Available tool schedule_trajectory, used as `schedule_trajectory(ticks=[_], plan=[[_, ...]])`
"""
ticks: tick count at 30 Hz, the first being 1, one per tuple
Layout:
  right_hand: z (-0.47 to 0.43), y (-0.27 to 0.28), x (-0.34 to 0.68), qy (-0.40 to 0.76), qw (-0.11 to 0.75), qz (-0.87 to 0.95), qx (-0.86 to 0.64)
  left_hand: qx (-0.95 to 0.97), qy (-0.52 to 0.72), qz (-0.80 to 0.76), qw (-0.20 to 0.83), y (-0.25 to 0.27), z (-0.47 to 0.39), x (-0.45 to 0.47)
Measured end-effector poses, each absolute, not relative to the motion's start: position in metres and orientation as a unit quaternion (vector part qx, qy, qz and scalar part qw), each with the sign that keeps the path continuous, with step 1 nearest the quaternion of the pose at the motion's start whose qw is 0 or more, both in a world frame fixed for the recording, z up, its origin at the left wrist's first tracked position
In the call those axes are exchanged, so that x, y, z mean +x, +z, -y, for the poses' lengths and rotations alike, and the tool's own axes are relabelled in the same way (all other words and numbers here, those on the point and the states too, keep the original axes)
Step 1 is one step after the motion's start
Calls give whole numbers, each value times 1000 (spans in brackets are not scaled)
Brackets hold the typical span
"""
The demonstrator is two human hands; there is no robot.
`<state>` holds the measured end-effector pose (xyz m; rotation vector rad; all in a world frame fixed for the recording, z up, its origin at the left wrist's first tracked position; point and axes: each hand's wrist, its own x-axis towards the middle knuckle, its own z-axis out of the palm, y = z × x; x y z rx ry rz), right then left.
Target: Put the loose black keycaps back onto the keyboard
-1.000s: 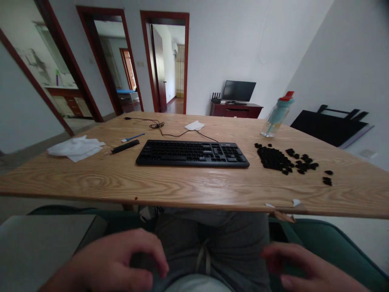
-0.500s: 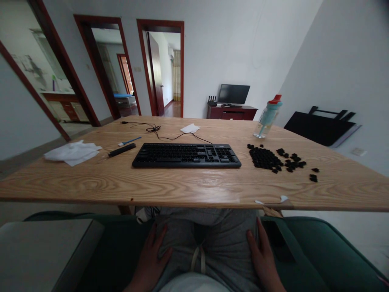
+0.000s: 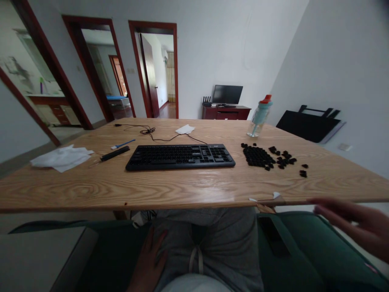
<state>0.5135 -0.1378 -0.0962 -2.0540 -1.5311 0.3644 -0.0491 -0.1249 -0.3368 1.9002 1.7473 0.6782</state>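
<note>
My left hand rests on my left thigh, its fingers spread and holding nothing. At the right, my right hand hovers off the table's front edge, blurred by motion, with the fingers stretched out and no object visible in it. In the middle of the wooden table lies a black keyboard, several of its keys absent on the right part. To its right sit a block of black keycaps in rows and several loose keycaps. The nearest to my right hand is a small keycap group.
A water bottle stands behind the keycaps. Left of the keyboard are white tissues, a black stick-like tool and a blue brush. The keyboard cable runs behind. A phone lies on the green seat.
My right hand has lifted from my thigh and swung out to the right, up near the table edge. The left hand stays on the thigh. The view has turned slightly right.
</note>
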Motion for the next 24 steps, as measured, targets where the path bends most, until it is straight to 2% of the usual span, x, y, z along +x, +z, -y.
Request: schedule_trajectory(ticks=[1, 3, 12, 15, 18, 20, 24], plan=[[128, -85, 527, 106, 287, 573, -760, 693, 249, -636, 233, -336, 125, -48], [102, -74, 550, 100, 254, 567, -777, 693, 253, -635, 229, -334, 124, -47], [32, -80, 575, 8, 193, 601, -775, 695, 232, -642, 226, -330, 125, -46], [33, -68, 552, 18, 156, 608, -778, 693, 235, -645, 220, -332, 125, -47], [38, -59, 512, 77, 145, 636, -754, 695, 233, -643, 223, -333, 125, -47], [40, -56, 479, 153, 193, 661, -709, 696, 233, -641, 227, -333, 125, -46], [39, -60, 409, 370, 410, 633, -544, 697, 233, -638, 228, -334, 125, -45]])
